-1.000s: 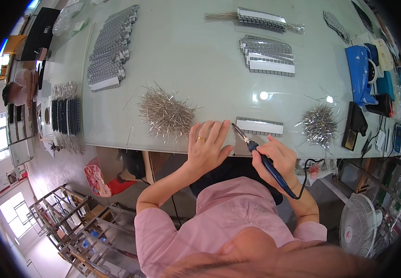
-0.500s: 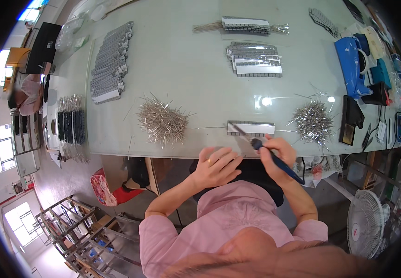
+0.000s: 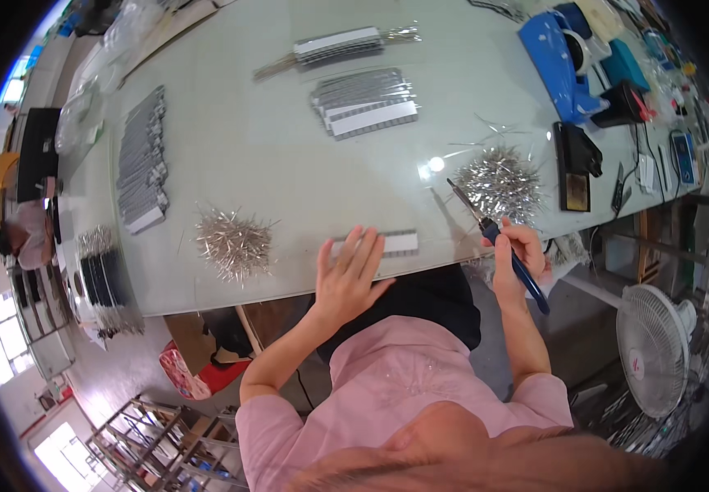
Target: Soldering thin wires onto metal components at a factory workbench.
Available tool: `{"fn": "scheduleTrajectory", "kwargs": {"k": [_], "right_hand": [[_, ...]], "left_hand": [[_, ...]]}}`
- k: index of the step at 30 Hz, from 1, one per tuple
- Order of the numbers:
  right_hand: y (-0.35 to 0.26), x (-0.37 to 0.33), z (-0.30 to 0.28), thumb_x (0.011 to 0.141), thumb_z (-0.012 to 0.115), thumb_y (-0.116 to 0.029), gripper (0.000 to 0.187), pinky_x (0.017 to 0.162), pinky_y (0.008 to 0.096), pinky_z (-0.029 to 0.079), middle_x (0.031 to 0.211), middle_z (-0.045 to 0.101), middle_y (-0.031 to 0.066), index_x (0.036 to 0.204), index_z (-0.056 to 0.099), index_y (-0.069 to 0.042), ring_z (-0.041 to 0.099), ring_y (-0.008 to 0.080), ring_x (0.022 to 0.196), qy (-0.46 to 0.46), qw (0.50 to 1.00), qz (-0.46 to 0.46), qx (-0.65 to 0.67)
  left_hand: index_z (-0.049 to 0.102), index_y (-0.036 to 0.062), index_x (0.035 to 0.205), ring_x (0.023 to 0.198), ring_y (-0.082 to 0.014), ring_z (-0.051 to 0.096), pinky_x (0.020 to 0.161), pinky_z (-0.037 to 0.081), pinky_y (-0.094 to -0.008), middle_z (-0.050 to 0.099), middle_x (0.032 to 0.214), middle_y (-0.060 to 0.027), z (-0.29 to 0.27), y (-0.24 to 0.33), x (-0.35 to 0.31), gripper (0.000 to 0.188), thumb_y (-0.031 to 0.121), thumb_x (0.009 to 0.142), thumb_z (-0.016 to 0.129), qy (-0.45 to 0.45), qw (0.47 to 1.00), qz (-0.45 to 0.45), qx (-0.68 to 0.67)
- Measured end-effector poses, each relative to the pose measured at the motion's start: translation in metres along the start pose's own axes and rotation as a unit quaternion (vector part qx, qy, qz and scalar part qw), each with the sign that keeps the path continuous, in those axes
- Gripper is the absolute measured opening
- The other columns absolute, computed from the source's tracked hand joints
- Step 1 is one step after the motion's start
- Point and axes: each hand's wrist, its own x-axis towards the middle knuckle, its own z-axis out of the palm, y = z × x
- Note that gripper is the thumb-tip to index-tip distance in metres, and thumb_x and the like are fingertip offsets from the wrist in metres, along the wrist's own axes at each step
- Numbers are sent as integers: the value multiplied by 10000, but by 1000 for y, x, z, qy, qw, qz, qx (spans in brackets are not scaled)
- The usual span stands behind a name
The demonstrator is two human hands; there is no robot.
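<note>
My left hand (image 3: 349,269) lies flat with its fingers stretched out, over the left part of a grey and white segmented strip (image 3: 399,243) near the table's front edge. That end of the strip is hidden under the fingers. In my right hand (image 3: 525,254) is a soldering iron (image 3: 517,262) with a dark blue handle, its metal tip pointing up and left. The tip is beside a heap of short silvery wires (image 3: 506,182). Left of my left hand sits another heap of wires (image 3: 234,244). Farther back lies a stack of similar strips (image 3: 371,121).
A strip bundle with wires from its ends (image 3: 338,47) lies at the back; overlapping strips (image 3: 140,156) line the left. At right are a blue tape dispenser (image 3: 553,74), a black holder (image 3: 568,184) and cutters (image 3: 619,193). A fan (image 3: 654,351) stands lower right. Another person is far left.
The view has turned. My left hand has come down from the table edge onto the strip, fingers now straight. The soldering iron in my right hand has moved right, away from the strip.
</note>
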Motion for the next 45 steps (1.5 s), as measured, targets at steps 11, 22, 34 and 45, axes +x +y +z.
{"fn": "scheduleTrajectory", "kwargs": {"k": [11, 22, 34, 45], "right_hand": [[37, 24, -8, 936, 582, 0, 102, 732, 251, 533, 982, 617, 90, 1035, 556, 4, 674, 163, 771, 116, 991, 29, 61], [57, 22, -5, 951, 569, -24, 74, 813, 255, 511, 955, 600, 69, 1016, 552, 6, 664, 144, 733, 121, 992, -4, 34], [46, 28, -4, 940, 555, -6, 74, 1039, 359, 441, 874, 594, 65, 1010, 535, 7, 673, 152, 711, 84, 996, -35, 14], [48, 24, -4, 941, 571, -16, 68, 1047, 359, 442, 879, 595, 61, 996, 537, 6, 671, 144, 728, 89, 995, -39, 0]], "left_hand": [[692, 90, 1094, 946, -174, 652, 955, 452, -415, 691, 1033, -23, -39, -26, 36, 267, 89, 829, 663, 54, 992, 90, -74], [683, 86, 1056, 981, -222, 643, 910, 480, -390, 696, 1029, -33, -12, -172, 274, 216, 116, 843, 660, 235, 962, 107, 89], [632, 80, 1189, 1123, -255, 588, 991, 435, -416, 642, 1202, -89, 5, -182, 271, 329, 200, 882, 642, 146, 977, 125, 93], [553, 90, 1324, 1349, -317, 401, 1108, 280, -530, 495, 1415, -129, 0, -78, 148, 492, 305, 889, 629, 18, 997, 72, 17]]}}
